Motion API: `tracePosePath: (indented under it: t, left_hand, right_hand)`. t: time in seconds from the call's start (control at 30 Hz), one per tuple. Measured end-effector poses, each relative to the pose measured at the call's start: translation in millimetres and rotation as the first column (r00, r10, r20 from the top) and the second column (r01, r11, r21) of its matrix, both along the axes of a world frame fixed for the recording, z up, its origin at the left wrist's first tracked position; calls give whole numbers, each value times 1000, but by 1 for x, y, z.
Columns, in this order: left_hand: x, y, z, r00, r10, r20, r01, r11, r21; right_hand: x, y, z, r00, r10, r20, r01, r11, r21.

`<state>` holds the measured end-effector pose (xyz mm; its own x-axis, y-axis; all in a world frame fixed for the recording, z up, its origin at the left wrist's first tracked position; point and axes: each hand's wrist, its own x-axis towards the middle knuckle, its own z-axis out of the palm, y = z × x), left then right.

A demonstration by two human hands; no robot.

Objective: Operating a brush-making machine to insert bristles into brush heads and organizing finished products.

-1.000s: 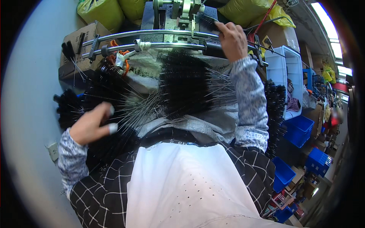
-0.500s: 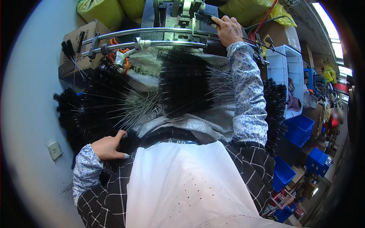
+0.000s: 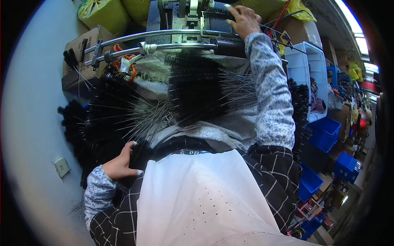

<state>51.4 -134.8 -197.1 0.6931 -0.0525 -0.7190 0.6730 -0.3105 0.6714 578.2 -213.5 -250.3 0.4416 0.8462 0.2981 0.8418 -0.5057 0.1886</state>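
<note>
My right hand [image 3: 245, 20] reaches up to the machine [image 3: 180, 24] at the far side. Its thumb and forefinger stand apart on either side of a black twisted-wire brush [image 3: 215, 13], which lies crosswise at the machine's upright metal guide. My left hand [image 3: 120, 165] is at the lower left, thumb and forefinger spread, beside dark bristles at the edge of the left brush pile [image 3: 104, 108]; its other fingers are hidden. Between my arms lies a second stack of black brushes [image 3: 195, 88], bare wire stems pointing right.
Two metal rods [image 3: 160, 35] cross in front of the machine. A cardboard box [image 3: 84, 61] stands at left, by the wall [image 3: 37, 123]. To the right are more black brushes [image 3: 301, 102], a white bin [image 3: 301, 71] and blue crates [image 3: 324, 133]. White sacking [image 3: 225, 127] lies under the brushes.
My right hand has shifted up and slightly right relative to the machine, its fingers spreading apart around the brush. My left hand stays beside the pile. The whole view has shifted slightly.
</note>
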Motion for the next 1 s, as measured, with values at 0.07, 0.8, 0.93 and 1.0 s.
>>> tracePosePath:
  t: [0.07, 0.8, 0.93, 1.0]
  left_hand:
    - [23, 10, 28, 999, 36, 10, -35, 997, -70]
    - [62, 80, 155, 991, -132, 31, 111, 921, 374]
    - [70, 76, 173, 971, -232, 50, 169, 823, 543]
    - [74, 77, 182, 964, -262, 56, 183, 797, 575]
  right_hand:
    - [-2, -24, 8, 982, -178, 58, 177, 984, 19]
    - [-91, 55, 0, 920, -164, -355, 265, 929, 257]
    - [-106, 68, 3, 917, -162, -365, 249, 946, 207]
    - [-102, 62, 5, 915, -142, -377, 216, 963, 162]
